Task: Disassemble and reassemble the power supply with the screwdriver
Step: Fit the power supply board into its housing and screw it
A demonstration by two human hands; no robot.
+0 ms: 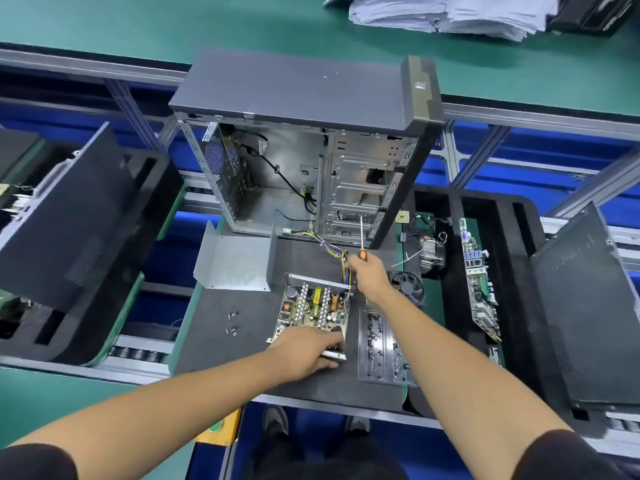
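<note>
Seen from above, looking down over two bare forearms reaching forward onto a dark mat on the counter (221,341).

Nearest: left hand (304,355) resting on the near end of the opened power supply (313,311), fingers curled over its metal edge, steadying it. Power supply lying flat, lid off, circuit board with coils and capacitors facing up. Long axis running away from the body, tilted slightly rightward at the far end.

Just left of it, apart on the mat: a few loose screws (232,322).

Right of it: a clear plastic parts tray (381,351), and a small black fan (408,287) farther back.

Beyond the far right corner of the power supply: right hand (369,271), grip clenched around the orange handle of the screwdriver (361,242). Shaft pointing up and away, tip lifted off the work, not on any screw.

A bundle of yellow and purple wires (337,252) leading from that far corner toward the open computer case (304,150) standing behind.

Left of the wires: the removed grey metal cover (235,263), open side up.

Judged key relation: board below and to the near left of the screwdriver hand, so the tip needs turning downward and toward the body.
</note>
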